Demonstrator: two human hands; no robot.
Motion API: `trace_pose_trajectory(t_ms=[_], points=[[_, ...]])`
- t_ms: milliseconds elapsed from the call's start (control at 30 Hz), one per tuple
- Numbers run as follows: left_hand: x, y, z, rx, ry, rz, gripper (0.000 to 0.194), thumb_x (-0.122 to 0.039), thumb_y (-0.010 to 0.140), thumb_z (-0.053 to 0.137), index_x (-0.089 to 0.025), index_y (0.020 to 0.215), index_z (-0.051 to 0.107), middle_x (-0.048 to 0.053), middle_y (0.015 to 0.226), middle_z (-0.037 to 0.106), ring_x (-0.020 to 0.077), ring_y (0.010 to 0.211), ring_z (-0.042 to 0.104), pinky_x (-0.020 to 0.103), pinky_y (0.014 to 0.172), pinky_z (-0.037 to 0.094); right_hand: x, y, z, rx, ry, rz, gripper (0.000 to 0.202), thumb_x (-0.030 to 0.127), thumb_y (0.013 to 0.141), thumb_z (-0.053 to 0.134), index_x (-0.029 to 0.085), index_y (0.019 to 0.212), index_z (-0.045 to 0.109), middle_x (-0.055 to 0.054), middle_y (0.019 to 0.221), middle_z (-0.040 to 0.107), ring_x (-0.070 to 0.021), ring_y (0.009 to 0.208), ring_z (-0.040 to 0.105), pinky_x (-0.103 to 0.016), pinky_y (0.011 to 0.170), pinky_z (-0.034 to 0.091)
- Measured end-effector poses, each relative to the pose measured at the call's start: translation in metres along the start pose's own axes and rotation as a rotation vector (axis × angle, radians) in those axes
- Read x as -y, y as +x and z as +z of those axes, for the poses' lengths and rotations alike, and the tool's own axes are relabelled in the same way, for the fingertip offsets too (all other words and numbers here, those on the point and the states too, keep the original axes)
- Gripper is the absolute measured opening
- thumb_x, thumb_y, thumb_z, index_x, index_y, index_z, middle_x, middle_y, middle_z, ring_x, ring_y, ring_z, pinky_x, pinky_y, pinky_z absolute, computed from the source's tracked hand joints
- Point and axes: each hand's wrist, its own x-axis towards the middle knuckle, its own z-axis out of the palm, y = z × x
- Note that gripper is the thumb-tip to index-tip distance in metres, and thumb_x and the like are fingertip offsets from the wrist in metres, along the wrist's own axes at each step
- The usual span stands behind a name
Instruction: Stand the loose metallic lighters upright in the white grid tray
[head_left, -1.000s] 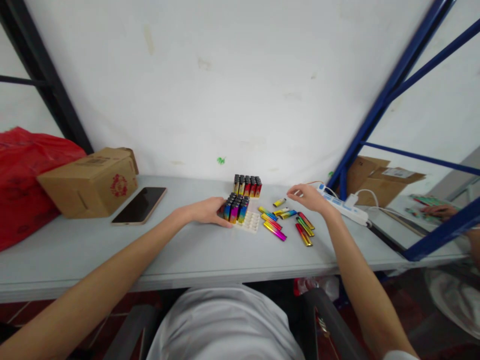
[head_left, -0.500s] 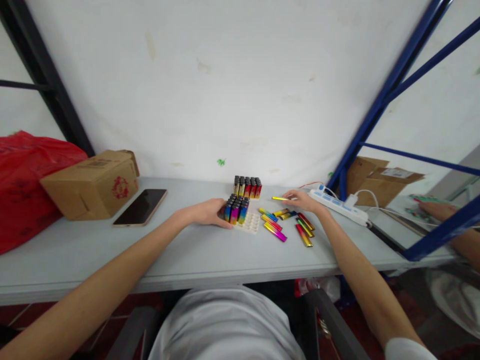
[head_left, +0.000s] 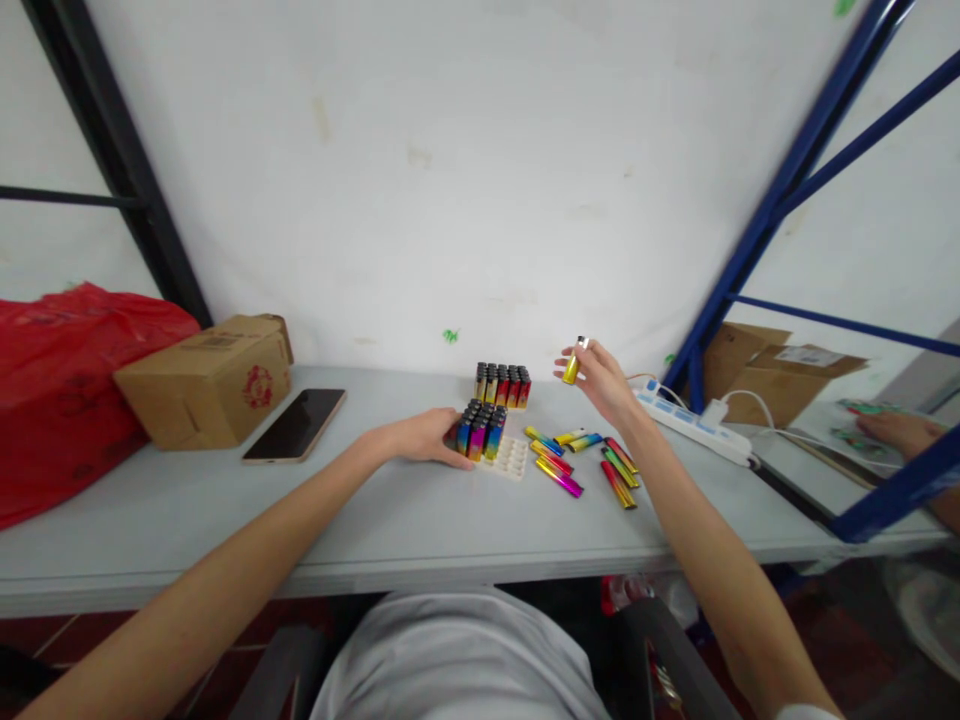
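Observation:
My right hand (head_left: pixel 594 375) is raised above the table and pinches a yellow lighter (head_left: pixel 572 367), tilted nearly upright. My left hand (head_left: pixel 433 437) curls around the left side of a group of blue and purple lighters (head_left: pixel 478 438), its thumb at the front; some fingers are hidden behind. These lighters stand upright in a white tray (head_left: pixel 511 457), whose right-hand holes are bare. Between the hands several loose lighters lie flat, among them a magenta and yellow one (head_left: pixel 559 478) and a red and yellow one (head_left: pixel 619 487).
Behind the tray stands a block of red and gold lighters (head_left: pixel 504 384). To the left are a phone (head_left: pixel 295 425), a cardboard box (head_left: pixel 210 385) and a red bag (head_left: pixel 75 400). A power strip (head_left: pixel 694 425) lies right, by a blue rack post (head_left: pixel 780 215). Another person's hand (head_left: pixel 896 430) shows far right.
My right hand has lifted the yellow lighter off the table and turned it from flat to nearly upright. My left hand stays at the tray. The whole view has shifted slightly.

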Motion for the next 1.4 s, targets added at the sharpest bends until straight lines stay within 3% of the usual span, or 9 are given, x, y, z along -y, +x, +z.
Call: trace_pose_trajectory(t_ms=[233,367,433,600,767,933,1067,1267,1400], points=[[-0.003,0.0,0.0,0.02,-0.041,0.022,0.056,-0.058,0.075,0.086,-0.018,0.112,0.075,0.005,0.107,0.079,0.0274,0.096,0.07,0.031,0.083,0.054,-0.016,-0.034,0.047,0.263,0.042,0.106,0.054,0.068,0.082,0.082,0.029,0.103,0.052,0.005,0.079,0.067,-0.0127,0.06,0.056,-0.027,0.058,0.046],[-0.003,0.0,0.0,0.018,-0.038,0.008,0.057,-0.058,0.074,0.086,-0.018,0.112,0.075,0.005,0.106,0.079,0.0274,0.095,0.071,0.031,0.082,0.054,-0.03,-0.043,0.051,0.227,-0.055,0.181,0.059,0.079,0.081,0.076,0.028,0.093,0.048,0.012,0.061,0.041,-0.0088,0.047,0.029,-0.022,0.046,0.025],[-0.002,0.001,0.0,0.011,-0.021,-0.001,0.058,-0.06,0.074,0.086,-0.018,0.112,0.075,0.005,0.105,0.079,0.0273,0.094,0.071,0.031,0.08,0.054,-0.034,-0.045,0.052,0.15,-0.191,0.143,0.064,0.086,0.083,0.066,0.027,0.081,0.044,0.011,0.058,0.034,-0.0095,0.048,0.025,-0.024,0.046,0.021],[0.002,0.001,0.0,0.0,0.034,-0.002,0.06,-0.061,0.075,0.085,-0.019,0.116,0.074,0.005,0.106,0.078,0.0265,0.092,0.072,0.03,0.079,0.054,-0.037,-0.052,0.055,0.082,-0.581,-0.049,0.071,0.089,0.094,0.044,0.024,0.063,0.039,0.004,0.057,0.039,-0.0124,0.056,0.035,-0.029,0.055,0.029],[0.001,0.002,0.0,0.007,0.031,0.009,0.061,-0.062,0.075,0.085,-0.019,0.117,0.074,0.005,0.105,0.079,0.0269,0.091,0.072,0.03,0.078,0.054,-0.035,-0.057,0.059,0.073,-0.788,-0.1,0.068,0.077,0.096,0.047,0.024,0.055,0.033,0.004,0.054,0.032,-0.0121,0.056,0.031,-0.031,0.057,0.024],[0.0,0.002,0.0,0.002,0.043,-0.014,0.062,-0.063,0.074,0.085,-0.019,0.116,0.074,0.006,0.106,0.079,0.0282,0.092,0.071,0.032,0.08,0.055,-0.039,-0.058,0.061,0.029,-0.801,-0.116,0.059,0.063,0.095,0.049,0.025,0.053,0.032,0.003,0.053,0.032,-0.0119,0.054,0.03,-0.03,0.056,0.023],[-0.001,0.002,-0.001,0.008,0.041,-0.002,0.061,-0.062,0.075,0.085,-0.019,0.117,0.074,0.006,0.11,0.079,0.0284,0.096,0.072,0.032,0.082,0.055,-0.04,-0.059,0.062,0.023,-0.787,-0.12,0.058,0.066,0.096,0.049,0.025,0.057,0.032,0.004,0.054,0.034,-0.0126,0.056,0.031,-0.03,0.056,0.024],[-0.003,0.001,0.0,0.002,0.074,-0.042,0.064,-0.068,0.073,0.082,-0.018,0.111,0.073,0.006,0.103,0.078,0.0274,0.089,0.07,0.031,0.076,0.052,-0.03,-0.063,0.063,0.231,-0.731,-0.154,0.055,0.07,0.106,0.04,0.024,0.078,0.05,0.002,0.066,0.052,-0.0161,0.064,0.049,-0.029,0.063,0.036],[-0.001,0.001,0.001,-0.024,0.125,-0.083,0.067,-0.073,0.07,0.082,-0.017,0.107,0.071,0.007,0.099,0.076,0.0279,0.087,0.069,0.032,0.073,0.05,-0.025,-0.065,0.067,0.39,-0.786,-0.3,0.061,0.072,0.108,0.033,0.024,0.076,0.051,-0.004,0.079,0.06,-0.0192,0.076,0.056,-0.031,0.073,0.041]])
